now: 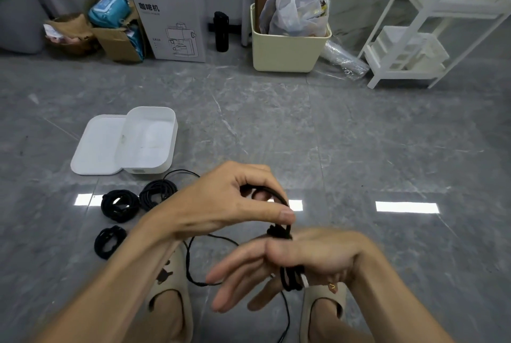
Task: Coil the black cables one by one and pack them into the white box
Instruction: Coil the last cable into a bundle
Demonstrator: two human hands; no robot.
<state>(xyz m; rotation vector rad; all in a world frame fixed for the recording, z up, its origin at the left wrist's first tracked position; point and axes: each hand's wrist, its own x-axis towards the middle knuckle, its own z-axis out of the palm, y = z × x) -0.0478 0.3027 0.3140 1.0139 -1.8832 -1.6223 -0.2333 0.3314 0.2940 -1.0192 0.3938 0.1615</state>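
Observation:
My left hand point(235, 204) pinches a black cable point(279, 230) at chest height. The cable's loops run around my right hand point(301, 257), whose fingers are spread, and its loose end trails down to the floor. The white box point(166, 168) stands open and empty on the floor to the left, its lid point(96, 149) lying beside it. Three coiled black cables lie in front of the box: one point(120, 205), another point(157, 193) and a small one point(109, 241).
I crouch on a grey tiled floor in beige slippers point(171, 287). Along the far wall stand a tall coffee-machine carton point(168, 7), a black flask point(221, 31), a cream bin point(287, 49) with plastic bags, a cardboard box point(119, 41) and a white shelf rack point(431, 24).

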